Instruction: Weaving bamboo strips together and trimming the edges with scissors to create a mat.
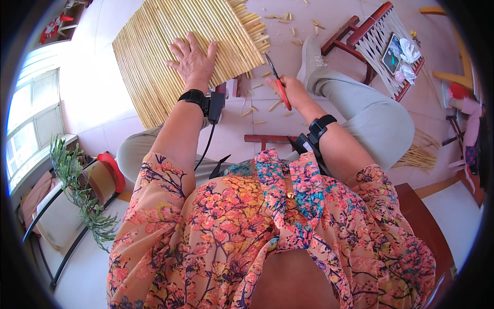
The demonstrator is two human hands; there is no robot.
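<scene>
My left hand (194, 61) lies flat with spread fingers on a mat of yellow reed-like stalks (154, 56), set side by side in close rows. Uneven stalk ends stick out along the mat's right edge. Just off that edge, my right hand (294, 93) grips red-handled scissors (282, 92). Their dark blades point up and away, with the tip close to the mat's near right corner. Whether the blades touch a stalk I cannot tell.
Short cut stalk pieces (275, 105) litter the pale tiled floor. At the far right a wooden stool with a woven seat (371, 44) bears a phone (392, 53) and crumpled tissues (409, 51). Long loose stalks (419, 152) lie right of my knee. A green plant (77, 180) stands left.
</scene>
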